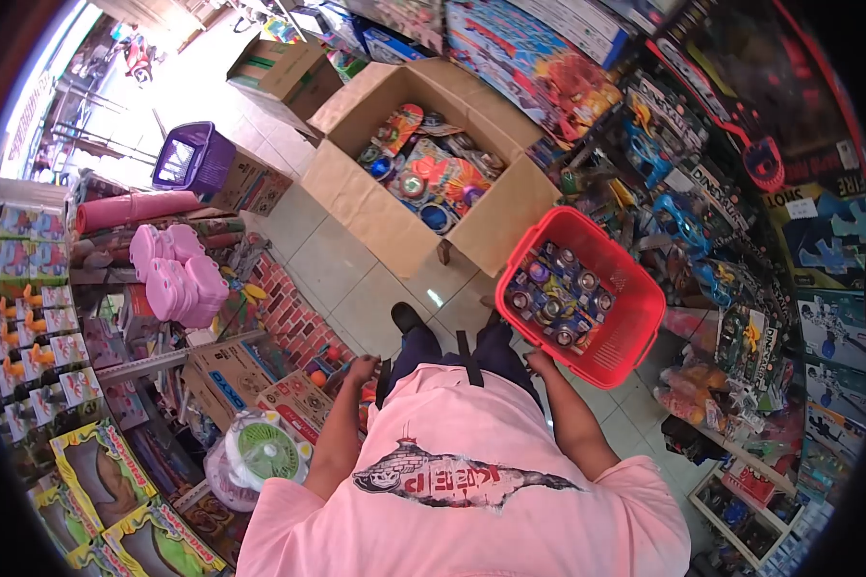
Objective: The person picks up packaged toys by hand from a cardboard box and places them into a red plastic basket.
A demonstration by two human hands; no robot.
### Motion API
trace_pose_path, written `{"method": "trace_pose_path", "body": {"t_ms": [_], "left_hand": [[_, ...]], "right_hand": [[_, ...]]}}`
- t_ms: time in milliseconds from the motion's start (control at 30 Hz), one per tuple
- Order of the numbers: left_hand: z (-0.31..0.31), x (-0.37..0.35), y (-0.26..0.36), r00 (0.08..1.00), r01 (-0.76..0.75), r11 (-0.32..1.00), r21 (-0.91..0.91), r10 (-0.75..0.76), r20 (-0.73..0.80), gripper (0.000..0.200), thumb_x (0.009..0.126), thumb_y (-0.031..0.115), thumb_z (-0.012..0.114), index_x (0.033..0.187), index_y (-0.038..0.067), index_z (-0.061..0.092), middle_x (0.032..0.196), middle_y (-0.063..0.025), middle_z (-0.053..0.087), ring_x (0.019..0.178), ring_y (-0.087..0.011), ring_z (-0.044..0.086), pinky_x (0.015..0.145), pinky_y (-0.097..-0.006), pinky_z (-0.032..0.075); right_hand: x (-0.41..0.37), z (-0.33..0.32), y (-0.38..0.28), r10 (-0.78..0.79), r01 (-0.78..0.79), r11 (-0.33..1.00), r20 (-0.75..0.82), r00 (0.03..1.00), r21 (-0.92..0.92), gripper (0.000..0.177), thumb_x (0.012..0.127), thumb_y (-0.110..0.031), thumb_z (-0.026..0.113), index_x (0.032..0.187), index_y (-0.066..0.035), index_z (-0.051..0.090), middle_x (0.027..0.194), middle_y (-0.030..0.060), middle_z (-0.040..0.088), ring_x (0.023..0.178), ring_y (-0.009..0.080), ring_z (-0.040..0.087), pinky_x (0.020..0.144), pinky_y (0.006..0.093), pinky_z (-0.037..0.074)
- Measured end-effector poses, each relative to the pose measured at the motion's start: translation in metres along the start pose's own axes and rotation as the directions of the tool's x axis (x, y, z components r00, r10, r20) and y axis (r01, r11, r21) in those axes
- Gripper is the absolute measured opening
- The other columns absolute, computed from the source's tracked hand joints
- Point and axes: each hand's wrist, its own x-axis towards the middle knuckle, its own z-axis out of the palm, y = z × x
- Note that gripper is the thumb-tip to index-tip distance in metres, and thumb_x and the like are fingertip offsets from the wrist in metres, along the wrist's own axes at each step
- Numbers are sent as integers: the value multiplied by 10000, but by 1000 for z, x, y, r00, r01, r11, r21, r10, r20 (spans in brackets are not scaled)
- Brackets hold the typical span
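Observation:
My left hand (363, 368) hangs low beside my left thigh, near the brown cartons on the lower shelf. My right hand (540, 363) is down by my right thigh, close to the near left corner of a red plastic basket (637, 300). I cannot tell how the fingers of either hand are bent. Several small round toys in packaging (560, 293) lie in the basket. In front of me an open cardboard box (356, 197) holds more round toys and colourful printed packs (438, 168).
Hanging toy packs (688, 226) line the right side. On the left are pink plastic pieces (178, 274), a shelf edge (178, 361) and a green fan (265, 447). A purple basket (194, 159) and another carton (279, 77) stand ahead on the tiled floor (342, 274).

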Motion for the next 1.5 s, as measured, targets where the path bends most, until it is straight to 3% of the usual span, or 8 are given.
{"method": "trace_pose_path", "body": {"t_ms": [367, 600, 933, 1033, 1200, 1267, 1367, 1500], "left_hand": [[-91, 35, -19, 990, -131, 931, -340, 104, -96, 341, 969, 333, 570, 1115, 26, 592, 920, -87, 680, 698, -179, 642, 612, -310, 495], [-134, 52, 6, 947, -310, 901, -304, 265, -179, 306, 974, 259, 586, 1078, -28, 603, 935, -117, 685, 766, -185, 655, 664, -311, 549], [-197, 10, 314, 481, -841, 540, -40, 710, -514, 262, 996, 222, 563, 1070, -26, 608, 933, -101, 662, 879, -143, 632, 754, -309, 516], [-200, 5, 391, 474, -863, 498, -83, 743, -472, 256, 983, 219, 578, 1060, -22, 617, 938, -116, 670, 890, -172, 644, 764, -333, 518], [-203, 43, 462, 345, -813, 363, 456, 930, -126, 219, 908, 156, 597, 1041, -11, 645, 1010, -175, 675, 922, -343, 645, 828, -404, 520], [-201, 56, 476, 433, -775, 418, 473, 898, -84, 229, 884, 142, 591, 1046, -4, 661, 1033, -204, 675, 966, -378, 637, 857, -429, 508], [-190, 79, 491, 525, -752, 445, 487, 850, 35, 241, 889, 135, 582, 1067, -2, 667, 1042, -220, 677, 974, -385, 642, 855, -438, 507], [-155, 111, 499, 586, -771, 482, 417, 794, 164, 285, 896, 150, 585, 1122, -9, 653, 1018, -246, 671, 961, -390, 649, 854, -441, 509]], "right_hand": [[20, 19, -187, -221, 215, 975, -137, 966, -58, 290, 865, -331, 676, 989, -69, 669, 781, 49, 696, 577, 155, 655, 485, 320, 504], [-146, -45, -337, -407, 370, 908, 203, 891, 197, 308, 938, -350, 620, 1021, -59, 671, 833, 29, 691, 685, 109, 647, 545, 261, 467], [-125, -124, -410, -536, 709, 509, -465, 705, 488, 192, 961, -153, 600, 1080, -7, 637, 900, 35, 681, 760, 99, 632, 698, 253, 496], [-107, -140, -439, -493, 669, 561, -452, 743, 488, 213, 984, -166, 567, 1125, -17, 625, 938, 36, 689, 798, 102, 649, 711, 243, 494], [-64, -149, -488, -497, 634, 537, -398, 771, 557, 206, 1001, -164, 542, 1132, -31, 629, 985, 47, 704, 880, 114, 671, 719, 247, 503], [-50, -151, -502, -487, 640, 509, -420, 766, 576, 221, 963, -160, 590, 1103, 7, 629, 978, 105, 721, 807, 191, 700, 703, 310, 538], [-24, -157, -510, -541, 705, 709, -668, 510, -35, 259, 868, -161, 645, 1066, 7, 633, 1067, 202, 645, 1009, 366, 619, 879, 428, 502], [-18, -174, -513, -502, 435, 848, -723, 474, -303, 277, 849, -163, 647, 1055, 22, 625, 1102, 206, 599, 1099, 359, 559, 937, 429, 470]]}}
